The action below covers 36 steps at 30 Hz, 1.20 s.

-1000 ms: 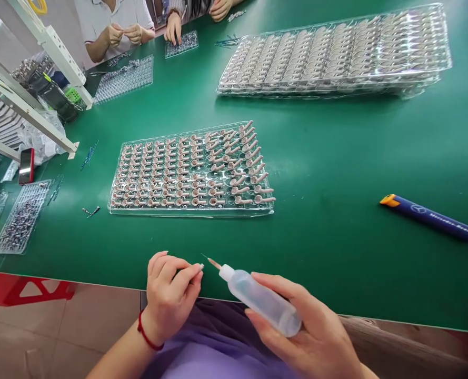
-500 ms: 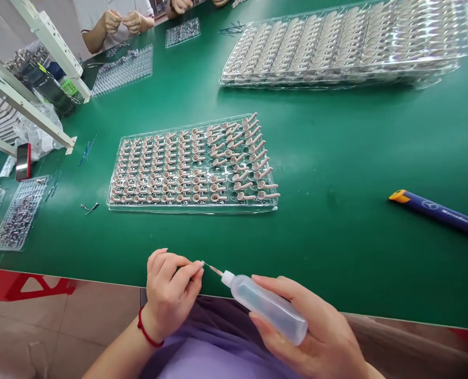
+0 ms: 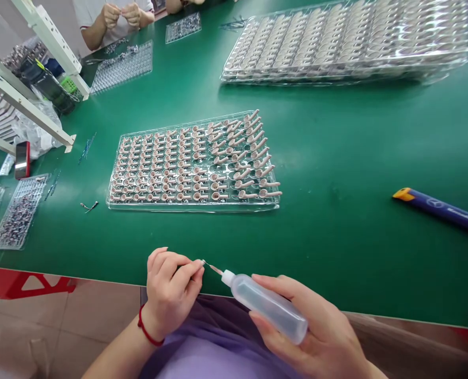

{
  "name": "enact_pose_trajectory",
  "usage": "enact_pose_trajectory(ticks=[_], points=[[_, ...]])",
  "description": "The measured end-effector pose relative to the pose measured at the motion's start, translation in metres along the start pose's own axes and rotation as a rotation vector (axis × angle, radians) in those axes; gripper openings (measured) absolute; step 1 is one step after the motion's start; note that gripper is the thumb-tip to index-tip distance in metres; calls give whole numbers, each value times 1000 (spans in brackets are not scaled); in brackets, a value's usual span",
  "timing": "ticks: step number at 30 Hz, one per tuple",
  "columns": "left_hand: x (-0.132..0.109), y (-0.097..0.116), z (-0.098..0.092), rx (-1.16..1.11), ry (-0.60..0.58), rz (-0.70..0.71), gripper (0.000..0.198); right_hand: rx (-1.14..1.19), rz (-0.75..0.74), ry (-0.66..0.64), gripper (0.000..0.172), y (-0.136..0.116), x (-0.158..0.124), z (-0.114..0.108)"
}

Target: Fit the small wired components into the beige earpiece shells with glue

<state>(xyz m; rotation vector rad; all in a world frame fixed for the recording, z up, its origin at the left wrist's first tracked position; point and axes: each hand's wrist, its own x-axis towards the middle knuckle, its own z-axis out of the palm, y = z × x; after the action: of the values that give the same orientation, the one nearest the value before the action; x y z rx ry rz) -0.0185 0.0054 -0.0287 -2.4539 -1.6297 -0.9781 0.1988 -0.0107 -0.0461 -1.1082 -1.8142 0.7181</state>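
Observation:
Near the table's front edge, my left hand (image 3: 172, 287) pinches a tiny pale part (image 3: 202, 262) between thumb and forefinger; most of it is hidden. My right hand (image 3: 312, 326) is wrapped round a translucent squeeze bottle (image 3: 269, 305) with a white cap. The bottle tilts to the left, and its thin needle tip (image 3: 215, 268) reaches the part at my left fingertips; whether they touch is too small to tell. Beyond my hands lies a clear plastic tray (image 3: 194, 207) holding rows of small beige, spoon-shaped pieces (image 3: 220, 196) with round cups and short stems.
Stacked clear trays (image 3: 336, 47) of similar pieces stand at the back right. A blue knife-like tool with a yellow end (image 3: 439, 206) lies right. At left are a phone (image 3: 22, 159), a tray of tiny parts (image 3: 20, 213) and a white rack (image 3: 56, 42). A co-worker's hands (image 3: 120, 16) are across the table.
The view has shifted slightly, so the trays and blue tool appear a little displaced. Both hands keep the same hold, with the needle tip still at the small part.

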Motion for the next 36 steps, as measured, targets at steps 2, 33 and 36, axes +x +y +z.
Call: enact_pose_trajectory(ticks=[2, 33, 36], points=[[0, 0, -1, 3, -1, -3, 13, -1, 9, -9, 35, 1, -1, 0], [-49, 30, 4, -1316, -448, -1351, 29, -181, -194, -15, 18, -10, -11, 14], [-46, 30, 5, -1325, -455, -1332, 31, -158, -189, -57, 15, -17, -4, 21]])
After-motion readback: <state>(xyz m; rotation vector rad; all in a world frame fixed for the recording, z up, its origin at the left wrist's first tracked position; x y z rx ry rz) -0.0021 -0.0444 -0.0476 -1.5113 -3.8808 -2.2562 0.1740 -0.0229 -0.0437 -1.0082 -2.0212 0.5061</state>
